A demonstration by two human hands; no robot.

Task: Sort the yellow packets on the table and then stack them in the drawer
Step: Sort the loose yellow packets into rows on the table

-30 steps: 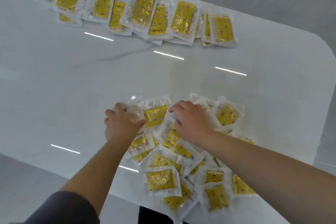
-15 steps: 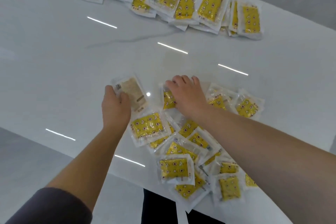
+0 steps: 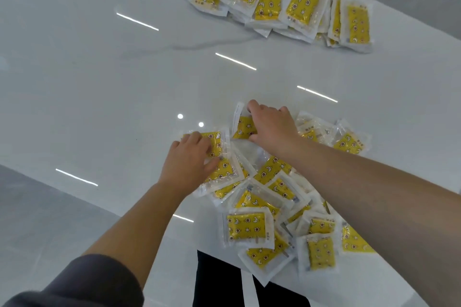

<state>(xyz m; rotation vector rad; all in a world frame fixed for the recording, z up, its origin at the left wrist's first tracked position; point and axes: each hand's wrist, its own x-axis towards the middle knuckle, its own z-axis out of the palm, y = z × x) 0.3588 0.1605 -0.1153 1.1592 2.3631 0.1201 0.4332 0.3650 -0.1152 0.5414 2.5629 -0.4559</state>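
The left hand (image 3: pixel 190 158) rests on a packet (image 3: pixel 215 141) at the left side of the pile (image 3: pixel 247 228), fingers nearly straight. The right hand (image 3: pixel 273 127) grips a second packet (image 3: pixel 243 128) between curled fingers and thumb at the pile's far side. The pile lies at the near edge of the tabletop (image 3: pixel 99 87). An overlapped row (image 3: pixel 305 0) lies along the far edge.
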